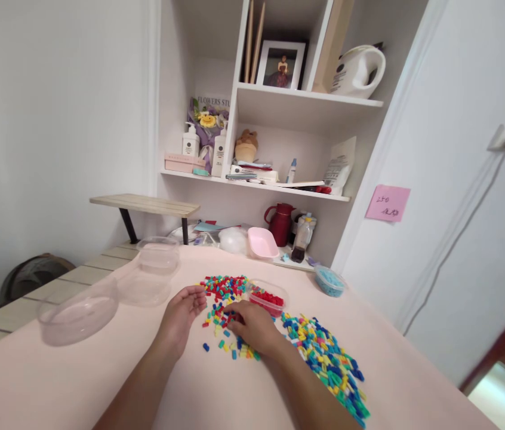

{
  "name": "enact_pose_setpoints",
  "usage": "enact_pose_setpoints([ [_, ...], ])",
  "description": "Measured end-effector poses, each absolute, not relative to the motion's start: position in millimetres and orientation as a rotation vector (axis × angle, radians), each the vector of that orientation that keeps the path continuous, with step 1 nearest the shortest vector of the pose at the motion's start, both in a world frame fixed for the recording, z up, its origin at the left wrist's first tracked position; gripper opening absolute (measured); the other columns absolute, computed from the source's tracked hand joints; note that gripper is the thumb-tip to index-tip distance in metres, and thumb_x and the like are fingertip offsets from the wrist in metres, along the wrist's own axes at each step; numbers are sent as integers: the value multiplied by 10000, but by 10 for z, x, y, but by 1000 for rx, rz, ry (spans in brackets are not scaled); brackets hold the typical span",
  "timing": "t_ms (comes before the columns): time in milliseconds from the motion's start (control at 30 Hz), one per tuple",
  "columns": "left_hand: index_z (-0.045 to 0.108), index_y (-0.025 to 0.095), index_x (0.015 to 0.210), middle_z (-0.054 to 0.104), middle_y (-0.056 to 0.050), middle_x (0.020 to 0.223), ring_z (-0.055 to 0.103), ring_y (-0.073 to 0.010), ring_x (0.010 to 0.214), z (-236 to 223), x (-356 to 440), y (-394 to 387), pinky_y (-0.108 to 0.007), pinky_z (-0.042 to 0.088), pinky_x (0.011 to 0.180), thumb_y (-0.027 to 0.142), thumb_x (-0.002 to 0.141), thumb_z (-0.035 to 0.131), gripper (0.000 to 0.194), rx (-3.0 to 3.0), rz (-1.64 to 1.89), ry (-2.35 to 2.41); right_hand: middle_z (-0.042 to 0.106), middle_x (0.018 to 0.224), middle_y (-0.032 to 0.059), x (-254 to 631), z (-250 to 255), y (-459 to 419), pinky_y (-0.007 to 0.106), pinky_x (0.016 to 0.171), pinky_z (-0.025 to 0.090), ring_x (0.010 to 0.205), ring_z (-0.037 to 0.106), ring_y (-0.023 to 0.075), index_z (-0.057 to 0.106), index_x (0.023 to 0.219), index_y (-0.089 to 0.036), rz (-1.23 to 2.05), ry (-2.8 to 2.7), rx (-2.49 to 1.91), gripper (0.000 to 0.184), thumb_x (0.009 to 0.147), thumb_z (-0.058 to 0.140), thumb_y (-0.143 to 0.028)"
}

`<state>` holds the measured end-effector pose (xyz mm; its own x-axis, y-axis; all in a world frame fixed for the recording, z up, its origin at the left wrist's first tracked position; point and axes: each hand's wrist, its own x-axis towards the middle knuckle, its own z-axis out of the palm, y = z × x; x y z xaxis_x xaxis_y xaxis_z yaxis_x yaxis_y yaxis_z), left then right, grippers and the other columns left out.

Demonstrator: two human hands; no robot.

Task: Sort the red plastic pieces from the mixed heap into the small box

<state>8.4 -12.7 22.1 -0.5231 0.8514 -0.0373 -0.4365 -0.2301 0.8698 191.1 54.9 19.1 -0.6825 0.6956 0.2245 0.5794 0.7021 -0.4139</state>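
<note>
My left hand [184, 316] is at the left edge of a mixed pile of small toy bricks [225, 288]. Its fingers curl inward, and whatever they may hold is hidden. Over the near part of the pile, my right hand [252, 325] reaches down with thumb and index finger apart, close to loose red and yellow bricks. Just beyond it stands a clear plastic tub [285, 292] with red bricks [268, 297] inside. A larger spread of blue, green and yellow bricks [324, 355] lies to the right, beside my forearm.
Clear plastic containers [77, 316] stand on the left of the pink-covered table [100, 382]. A tub of light-blue pieces [329, 280] sits at the right edge. At the back are a pink tray [262, 243], a red jug [282, 224] and a bottle [301, 239], below shelves.
</note>
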Motion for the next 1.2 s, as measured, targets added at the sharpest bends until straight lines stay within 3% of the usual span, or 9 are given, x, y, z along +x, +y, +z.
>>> enact_pose_setpoints([
  [333,713,150,822,723,-65,857,658,-186,890,516,-45,-369,-378,467,952,90,652,598,214,763,1687,1424,689,1138,21,1914,233,535,280,824,420,1025,618,213,654,1183,-302,443,-2587,-976,356,836,578,-305],
  [500,696,223,1022,621,-51,1261,525,-212,1243,446,-205,-451,-423,333,1113,81,741,431,412,1331,1438,1943,686,1127,-1,1917,236,514,270,829,420,1026,614,196,682,1117,-314,429,-2608,-900,334,861,492,-214],
  [633,608,208,1230,504,-83,1424,477,-189,1317,234,-260,-433,-399,330,1132,48,795,350,530,1656,1101,2137,678,1095,22,1878,184,517,263,823,428,997,618,188,692,1105,-296,396,-2507,-931,328,877,480,-192],
  [767,552,123,1317,450,-140,1486,424,-209,1369,-2,-241,-488,-369,325,1137,45,833,335,536,1864,725,2304,689,1030,31,1868,127,552,254,828,433,940,630,175,730,1006,-270,381,-2369,-1015,315,885,463,-154],
  [867,524,144,1360,465,-123,1486,385,-220,1396,-105,-199,-554,-414,279,1159,20,823,339,582,2010,542,2342,704,1000,46,1890,122,572,256,820,434,927,635,178,740,987,-250,352,-2316,-1080,328,883,452,-132],
  [1067,486,140,1401,443,-118,1504,355,-215,1413,-100,-133,-583,-426,239,1171,14,831,311,610,2055,415,2320,724,921,19,1894,129,557,257,799,421,921,637,186,749,903,-270,340,-2428,-1103,260,859,509,-182],
  [1200,485,141,1405,431,-121,1512,346,-216,1417,-62,-121,-589,-432,236,1169,1,824,294,627,2054,424,2317,711,969,17,1893,102,578,252,789,411,938,629,182,738,956,-281,324,-2447,-1121,295,815,524,-136],
])
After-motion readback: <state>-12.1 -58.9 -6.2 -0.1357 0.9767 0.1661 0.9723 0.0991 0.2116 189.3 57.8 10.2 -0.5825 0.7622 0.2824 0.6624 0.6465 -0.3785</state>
